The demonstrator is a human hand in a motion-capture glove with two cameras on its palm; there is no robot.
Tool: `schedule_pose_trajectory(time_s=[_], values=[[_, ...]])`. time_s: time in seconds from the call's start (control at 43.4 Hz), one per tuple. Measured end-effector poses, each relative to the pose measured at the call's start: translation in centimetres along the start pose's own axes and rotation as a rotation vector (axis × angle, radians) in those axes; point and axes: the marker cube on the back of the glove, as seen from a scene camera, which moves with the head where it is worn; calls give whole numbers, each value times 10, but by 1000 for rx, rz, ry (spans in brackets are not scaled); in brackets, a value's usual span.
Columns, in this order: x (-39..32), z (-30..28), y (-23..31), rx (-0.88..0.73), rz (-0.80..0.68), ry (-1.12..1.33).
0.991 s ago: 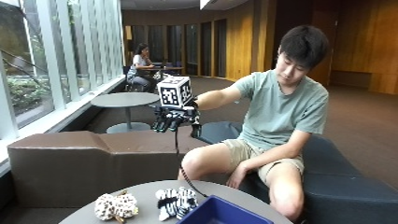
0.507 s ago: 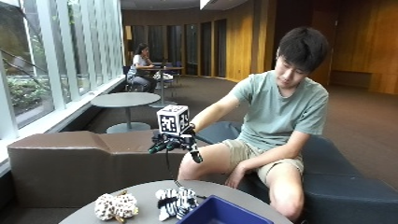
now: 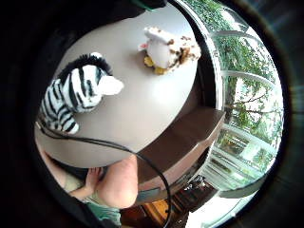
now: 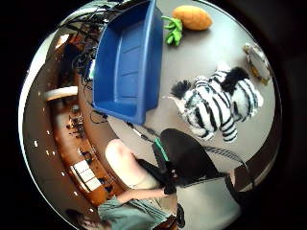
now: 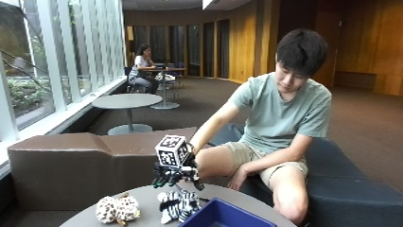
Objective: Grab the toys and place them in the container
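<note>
Black-and-white stripes mark the nearest toy: a plush zebra [image 5: 178,205] lying on its side on the round grey bench [image 5: 144,218], directly under the gloved right hand [image 5: 177,176]. That hand hangs just above the zebra with its fingers spread and pointing down, grasping nothing and not touching the plush as far as the outside view shows. A spotted plush toy [image 5: 117,208] lies beside the zebra, toward the window side, and a plush carrot [image 4: 188,19] with green leaves rests on the bench by the far end of the blue container [image 4: 127,61]. The container sits close to the zebra on the person's side; no toys show inside it. All three toys appear yet to be picked up. The risks from here are modest, I judge. A soft, floppy toy gripped by a leg or the mane could sag and slip out on the way across. The container's near wall stands close to the zebra, so a low carry might snag the plush on the rim and drop it outside, or nudge the light tub along the bench.
</note>
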Motion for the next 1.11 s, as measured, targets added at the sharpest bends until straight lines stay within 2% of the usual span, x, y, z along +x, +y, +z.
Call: schedule_pose_trajectory(time_s=[0.299,0.461,0.622,0.852,1.014,1.106], values=[[4,65,-13,-44,-23,-21],[0,64,-37,-118,6,64],[25,90,-21,-94,42,11],[37,91,-24,55,132,13],[60,78,-15,5,228,44],[68,50,-7,-14,243,32]])
